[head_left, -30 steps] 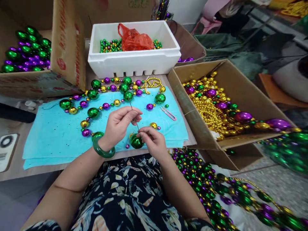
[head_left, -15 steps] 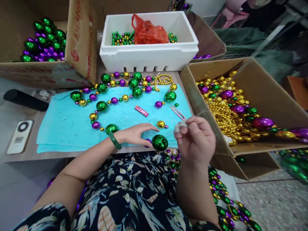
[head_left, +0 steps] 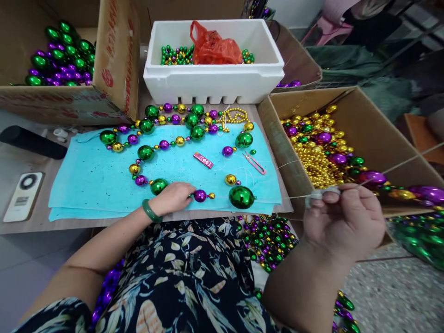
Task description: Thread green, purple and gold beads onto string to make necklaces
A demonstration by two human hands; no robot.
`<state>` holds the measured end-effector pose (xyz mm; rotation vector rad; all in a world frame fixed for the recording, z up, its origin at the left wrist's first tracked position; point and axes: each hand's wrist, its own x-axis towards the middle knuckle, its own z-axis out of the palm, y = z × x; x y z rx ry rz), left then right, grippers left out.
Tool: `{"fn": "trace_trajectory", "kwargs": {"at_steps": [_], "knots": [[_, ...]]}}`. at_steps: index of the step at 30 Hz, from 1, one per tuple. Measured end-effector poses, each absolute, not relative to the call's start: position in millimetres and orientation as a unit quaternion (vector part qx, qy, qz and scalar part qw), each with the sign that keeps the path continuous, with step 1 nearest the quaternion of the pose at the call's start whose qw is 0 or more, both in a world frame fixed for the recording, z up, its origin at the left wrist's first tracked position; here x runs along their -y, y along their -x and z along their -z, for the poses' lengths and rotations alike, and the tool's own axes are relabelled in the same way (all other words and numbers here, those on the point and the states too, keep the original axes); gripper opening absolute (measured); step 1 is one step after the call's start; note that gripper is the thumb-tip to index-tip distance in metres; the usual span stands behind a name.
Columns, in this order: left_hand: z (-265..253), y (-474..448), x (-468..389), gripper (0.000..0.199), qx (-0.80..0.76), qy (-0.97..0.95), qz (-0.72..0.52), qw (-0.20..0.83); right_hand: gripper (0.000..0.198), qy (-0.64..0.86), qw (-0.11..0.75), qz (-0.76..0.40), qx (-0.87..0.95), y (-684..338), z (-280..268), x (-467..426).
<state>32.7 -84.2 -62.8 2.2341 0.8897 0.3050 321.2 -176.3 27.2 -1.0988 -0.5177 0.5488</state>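
Note:
My left hand [head_left: 175, 198], with a green bangle at the wrist, is closed on the beaded strand beside a large green bead [head_left: 159, 186]. Right of its fingertips, a purple bead [head_left: 200, 195] and a small gold bead [head_left: 211, 196] sit on the string, and a big green bead [head_left: 241, 197] lies further along. At far right, past the table edge, my right hand [head_left: 347, 217] pinches the pale string [head_left: 294, 197], pulled taut. Whitish wrapping covers some of its fingers. The finished-looking strand of green, purple and gold beads [head_left: 164, 144] loops over the blue cloth [head_left: 104, 185].
Pink thread snips [head_left: 255, 163], a small maroon packet [head_left: 203, 160] and loose beads lie on the cloth. A white foam box [head_left: 211, 85] stands behind. Cardboard boxes of beads flank it, left [head_left: 116, 60] and right [head_left: 378, 134]. A white device [head_left: 23, 196] is at left.
My right hand has drawn the string far to the right. My left hand has moved left and closed on the strand; the big green bead has shifted slightly right.

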Motion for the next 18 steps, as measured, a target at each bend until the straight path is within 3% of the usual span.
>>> {"fn": "trace_trajectory", "kwargs": {"at_steps": [3,10,13,18], "knots": [[59.2,-9.9,77.3,0.005,-0.392,-0.843,-0.096,0.355,0.006,0.558,0.755,-0.287,0.19,-332.8,1.9,177.1],[28.5,-26.5,72.3,0.051,-0.385,-0.831,-0.153,0.371,0.021,0.539,0.716,-0.393,0.205,-299.9,15.2,175.6],[24.3,-66.1,81.4,0.051,-0.265,-0.867,-0.184,0.38,0.019,0.503,0.7,-0.445,0.241,-279.3,-6.9,178.3],[32.9,-105.7,94.6,0.032,-0.207,-0.925,-0.059,0.314,0.014,0.475,0.736,-0.391,0.282,-280.2,-31.3,185.5]]}}
